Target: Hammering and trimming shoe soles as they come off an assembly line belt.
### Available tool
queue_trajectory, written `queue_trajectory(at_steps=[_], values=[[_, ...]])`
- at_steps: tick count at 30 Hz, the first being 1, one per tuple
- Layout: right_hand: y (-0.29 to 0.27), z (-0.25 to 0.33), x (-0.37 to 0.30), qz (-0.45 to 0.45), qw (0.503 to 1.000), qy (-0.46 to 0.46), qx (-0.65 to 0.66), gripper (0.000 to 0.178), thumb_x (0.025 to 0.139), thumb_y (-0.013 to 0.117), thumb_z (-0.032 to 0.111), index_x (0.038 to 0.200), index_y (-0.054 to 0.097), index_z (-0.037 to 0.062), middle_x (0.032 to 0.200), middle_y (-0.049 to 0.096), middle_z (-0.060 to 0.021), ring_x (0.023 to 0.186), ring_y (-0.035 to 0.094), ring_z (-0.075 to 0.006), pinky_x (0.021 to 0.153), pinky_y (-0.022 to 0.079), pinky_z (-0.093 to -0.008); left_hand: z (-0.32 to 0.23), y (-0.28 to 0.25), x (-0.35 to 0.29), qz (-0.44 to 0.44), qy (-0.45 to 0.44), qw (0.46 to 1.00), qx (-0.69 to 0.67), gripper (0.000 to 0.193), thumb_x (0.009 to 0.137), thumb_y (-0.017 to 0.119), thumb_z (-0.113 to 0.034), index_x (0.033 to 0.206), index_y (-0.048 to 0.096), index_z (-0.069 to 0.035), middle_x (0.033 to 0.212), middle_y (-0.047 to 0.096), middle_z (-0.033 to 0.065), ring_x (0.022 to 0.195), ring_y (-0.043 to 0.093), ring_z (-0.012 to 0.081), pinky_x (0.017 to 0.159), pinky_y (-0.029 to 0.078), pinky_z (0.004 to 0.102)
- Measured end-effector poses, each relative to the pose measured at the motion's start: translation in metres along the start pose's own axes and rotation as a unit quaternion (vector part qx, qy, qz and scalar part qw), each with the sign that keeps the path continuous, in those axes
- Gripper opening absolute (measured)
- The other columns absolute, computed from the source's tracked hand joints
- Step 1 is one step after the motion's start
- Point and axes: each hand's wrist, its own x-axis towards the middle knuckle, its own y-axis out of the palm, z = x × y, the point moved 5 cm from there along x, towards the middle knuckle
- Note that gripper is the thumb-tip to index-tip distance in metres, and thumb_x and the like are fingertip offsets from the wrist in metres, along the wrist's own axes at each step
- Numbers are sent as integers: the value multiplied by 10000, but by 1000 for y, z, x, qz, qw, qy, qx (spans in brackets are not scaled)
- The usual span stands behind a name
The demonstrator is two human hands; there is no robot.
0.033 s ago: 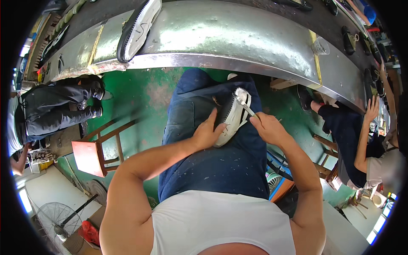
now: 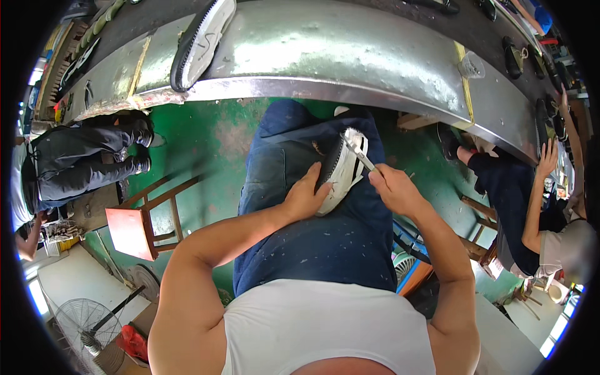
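Observation:
A shoe (image 2: 338, 187) with a whitish underside and a dark, stitched-looking edge lies tilted across my lap, its far end pointing at the bench. My left hand (image 2: 306, 195) grips its near part, the thumb over the pale side and the fingers at the dark edge. In my right hand (image 2: 395, 190) is a slim silvery hand tool (image 2: 360, 154), whose exact kind I cannot make out. The tool's far end touches or hovers just over the shoe's whitish far end. My right fingers are wrapped round its near end.
Ahead runs a metal-covered bench (image 2: 350, 47) with another shoe (image 2: 203, 47) at its edge and a clear plastic cup (image 2: 471, 65). A wooden stool (image 2: 131, 232) stands left, a fan (image 2: 86, 331) lower left. People are at both sides; one person's hand (image 2: 547, 159) rests by the bench at right.
The tool's far end has shifted very slightly toward the shoe's far end. Both hands keep their holds.

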Motion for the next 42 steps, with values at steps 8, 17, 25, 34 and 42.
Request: queue_trajectory(at_steps=[8,17,25,34,42], values=[[39,-33,-26,44,997,15,56,409,1013,487,368,1096,614,-12,899,675,-220,881,663,-370,799,515,-423,-22,-13,-7,191,-53,979,-45,1124,795,769,-273,1599,0,-119,1376,503,353,1249,545,452,1080,423,422],[89,-83,-61,-136,904,8,405,421,970,593,232,1300,520,-18,937,655,-53,834,640,-141,722,515,-301,-137,-123,0,-66,242,968,14,640,747,801,-56,1305,487,-22,1202,667,194,1067,691,288,901,541,362],[61,-59,-62,-143,942,23,301,280,974,579,197,1175,573,2,898,663,-84,826,650,-153,740,516,-309,-100,-49,105,48,38,994,86,697,808,739,-469,1203,598,87,1078,688,284,1028,672,413,904,523,435],[25,-16,-57,71,987,-33,140,570,925,604,186,1445,447,12,1001,673,-237,946,657,-390,851,507,-410,-49,-33,6,-84,158,981,73,158,907,601,-128,861,675,4,793,658,213,716,645,421,644,537,463],[-12,10,-33,185,979,-8,85,362,923,603,209,1205,570,-16,816,655,-193,727,647,-289,721,511,-411,-67,-26,-4,-103,216,964,115,168,920,611,-147,892,687,0,758,654,194,695,655,393,649,539,465]])
